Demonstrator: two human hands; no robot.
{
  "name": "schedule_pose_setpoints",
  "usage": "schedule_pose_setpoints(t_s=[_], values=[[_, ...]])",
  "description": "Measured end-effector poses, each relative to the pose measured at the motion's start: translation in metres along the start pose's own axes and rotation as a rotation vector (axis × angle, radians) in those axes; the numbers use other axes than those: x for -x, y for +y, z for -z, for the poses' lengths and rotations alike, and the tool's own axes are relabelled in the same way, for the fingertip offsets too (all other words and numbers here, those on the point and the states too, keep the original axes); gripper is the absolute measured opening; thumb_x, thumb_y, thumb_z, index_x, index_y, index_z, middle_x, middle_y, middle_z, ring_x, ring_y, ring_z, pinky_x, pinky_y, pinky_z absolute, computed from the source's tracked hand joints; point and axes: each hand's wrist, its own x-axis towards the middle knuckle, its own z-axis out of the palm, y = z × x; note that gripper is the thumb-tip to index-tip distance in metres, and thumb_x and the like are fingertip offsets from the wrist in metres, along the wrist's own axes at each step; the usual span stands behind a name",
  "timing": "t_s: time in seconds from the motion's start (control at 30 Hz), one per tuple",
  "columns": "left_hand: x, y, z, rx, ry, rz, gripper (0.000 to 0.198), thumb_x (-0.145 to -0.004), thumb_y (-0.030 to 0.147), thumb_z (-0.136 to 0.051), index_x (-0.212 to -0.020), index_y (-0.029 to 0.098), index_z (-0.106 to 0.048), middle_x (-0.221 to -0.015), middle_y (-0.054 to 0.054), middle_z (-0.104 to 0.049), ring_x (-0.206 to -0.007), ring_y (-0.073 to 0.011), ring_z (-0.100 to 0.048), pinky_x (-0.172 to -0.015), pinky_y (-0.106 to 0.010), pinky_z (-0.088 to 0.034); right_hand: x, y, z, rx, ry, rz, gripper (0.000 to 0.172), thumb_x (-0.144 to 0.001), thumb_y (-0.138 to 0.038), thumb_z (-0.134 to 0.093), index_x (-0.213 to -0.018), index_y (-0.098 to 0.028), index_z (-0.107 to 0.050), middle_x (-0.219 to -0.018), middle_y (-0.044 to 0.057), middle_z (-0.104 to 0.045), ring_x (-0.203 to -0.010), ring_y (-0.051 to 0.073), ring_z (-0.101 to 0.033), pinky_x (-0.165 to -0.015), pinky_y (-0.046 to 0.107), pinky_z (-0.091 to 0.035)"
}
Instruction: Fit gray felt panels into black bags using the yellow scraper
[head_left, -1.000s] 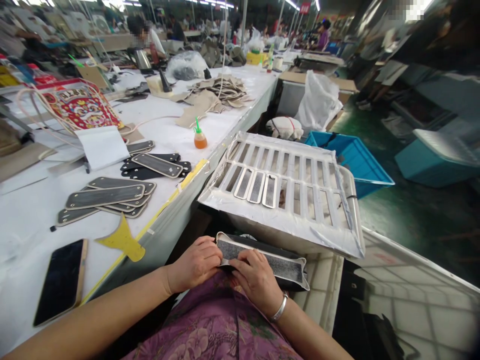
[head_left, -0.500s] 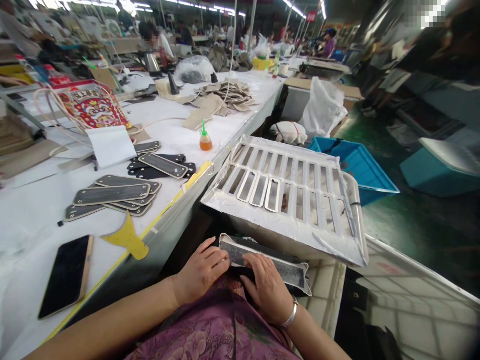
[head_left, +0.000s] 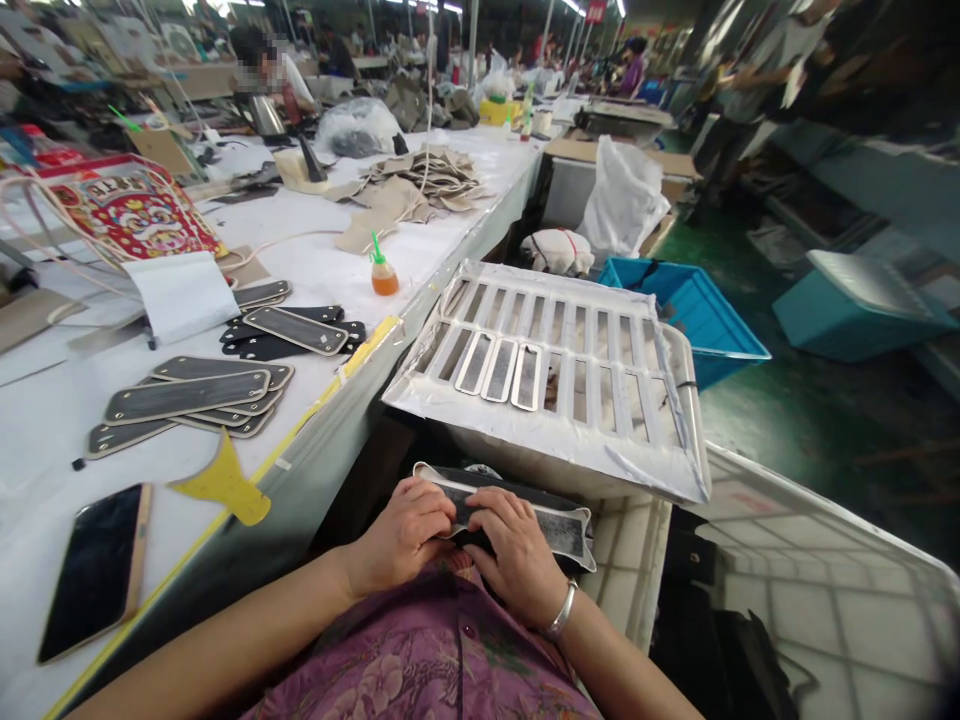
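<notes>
A long dark strip with a pale, raised edge (head_left: 566, 533) lies across my lap in the head view. My left hand (head_left: 405, 535) is curled over its left end, fingers bent together on the edge. My right hand (head_left: 517, 550) grips the strip near its middle, with the thumb below and fingers on top; a silver bangle is on that wrist. The strip's underside and my left thumb are mostly hidden. Just beyond, three pale-rimmed dark strips (head_left: 498, 370) lie side by side on a white slatted rack (head_left: 645, 462).
To the left, a white table (head_left: 315, 270) holds stacked dark strips (head_left: 187, 395), a phone (head_left: 97, 570), a yellow piece (head_left: 225, 480) and a glue bottle (head_left: 384, 277). Blue bin (head_left: 720, 320) stands behind the rack; a white crate (head_left: 810, 590) is at right. People are farther back.
The view has shifted, so the table and rack appear farther left. My left fingers have curled more tightly on the strip, and my right hand has drawn slightly closer to them.
</notes>
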Motion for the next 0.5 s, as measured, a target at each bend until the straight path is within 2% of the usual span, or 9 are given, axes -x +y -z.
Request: schedule_pose_setpoints(t_s=[0.13,0.23,0.3,0.37,0.43,0.5], values=[[-0.002,-0.007,0.005,0.022,-0.054,-0.117,0.009,-0.081,0.017,-0.055,-0.074,0.020,-0.058,-0.086,0.002,-0.063,-0.091,-0.0153,-0.050,-0.095,-0.038,-0.030,-0.005,0.000,-0.003,-0.027,-0.012,0.021,0.013,-0.071,-0.012,-0.060,-0.077,-0.019,-0.050,-0.110,0.004,-0.055,-0.110,0.021,-0.043,-0.089,0.036,-0.035],[-0.003,-0.008,0.008,0.012,-0.057,-0.101,0.009,-0.081,0.019,-0.056,-0.073,0.020,-0.059,-0.086,0.001,-0.062,-0.090,-0.0157,-0.051,-0.097,-0.039,-0.031,-0.007,0.001,-0.003,-0.010,0.005,0.044,0.012,-0.071,-0.011,-0.059,-0.075,-0.019,-0.050,-0.111,0.004,-0.055,-0.111,0.021,-0.043,-0.090,0.037,-0.036],[-0.003,-0.007,0.008,-0.006,-0.005,-0.057,0.008,-0.081,0.021,-0.057,-0.073,0.019,-0.059,-0.090,-0.002,-0.060,-0.094,-0.0173,-0.050,-0.094,-0.037,-0.036,-0.006,0.002,-0.003,0.033,0.043,0.040,0.014,-0.074,-0.016,-0.059,-0.086,-0.018,-0.053,-0.116,0.008,-0.053,-0.111,0.022,-0.044,-0.091,0.037,-0.038],[-0.003,-0.005,0.007,-0.046,0.055,-0.020,0.007,-0.081,0.020,-0.056,-0.074,0.018,-0.059,-0.095,-0.004,-0.058,-0.099,-0.0198,-0.048,-0.095,-0.038,-0.037,-0.001,0.003,-0.005,0.118,0.105,0.047,0.027,-0.077,-0.022,-0.059,-0.103,-0.016,-0.053,-0.120,0.011,-0.052,-0.112,0.022,-0.044,-0.093,0.038,-0.039],[-0.003,-0.002,0.005,-0.092,0.094,0.010,0.008,-0.081,0.018,-0.054,-0.075,0.018,-0.058,-0.098,-0.005,-0.058,-0.101,-0.0211,-0.047,-0.098,-0.042,-0.034,0.010,0.005,-0.011,0.232,0.190,0.072,0.039,-0.080,-0.024,-0.057,-0.117,-0.015,-0.049,-0.122,0.012,-0.053,-0.115,0.023,-0.044,-0.095,0.040,-0.038],[-0.005,0.003,0.004,-0.125,0.103,0.051,0.010,-0.082,0.017,-0.051,-0.073,0.018,-0.056,-0.098,-0.005,-0.057,-0.099,-0.0207,-0.048,-0.101,-0.045,-0.030,0.027,0.008,-0.018,0.332,0.259,0.090,0.042,-0.082,-0.019,-0.055,-0.123,-0.014,-0.046,-0.123,0.011,-0.053,-0.118,0.023,-0.042,-0.098,0.040,-0.035]])
